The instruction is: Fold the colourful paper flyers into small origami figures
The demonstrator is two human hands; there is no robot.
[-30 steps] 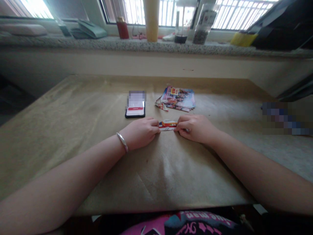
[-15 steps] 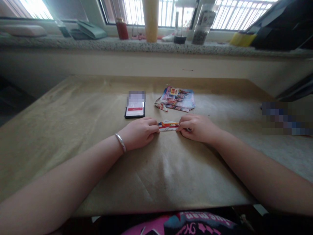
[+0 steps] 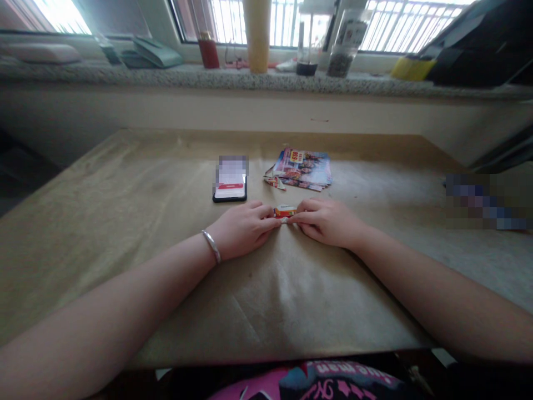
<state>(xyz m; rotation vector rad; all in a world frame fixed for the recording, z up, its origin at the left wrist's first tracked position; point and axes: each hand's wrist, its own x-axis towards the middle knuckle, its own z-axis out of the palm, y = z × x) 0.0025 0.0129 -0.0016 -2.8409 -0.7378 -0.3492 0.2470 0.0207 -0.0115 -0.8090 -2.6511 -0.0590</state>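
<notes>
A small folded piece of printed paper [image 3: 285, 211], orange, white and red, lies on the table between my hands. My left hand [image 3: 245, 226], below a silver bangle, presses its fingers on the paper's left part. From the other side, my right hand [image 3: 327, 222] has its fingers closed on the right part. Both index fingertips nearly meet at the near edge. The fingers cover the ends of the paper. Just beyond my hands is a stack of glossy printed leaflets [image 3: 306, 168], with a folded paper piece [image 3: 275, 182] at its left corner.
A phone [image 3: 230, 189] with a lit, partly blurred screen lies left of the leaflets. The table [image 3: 166, 183] has a creased tan cover. Jars and a tall yellow cylinder [image 3: 256, 39] stand on the stone windowsill [image 3: 233, 78]. A blurred-out object [image 3: 485, 201] lies at the right.
Both hands have moved inward along the paper, so less of it shows between them. My index fingers now reach to the middle of its near edge. The phone and leaflets stay put.
</notes>
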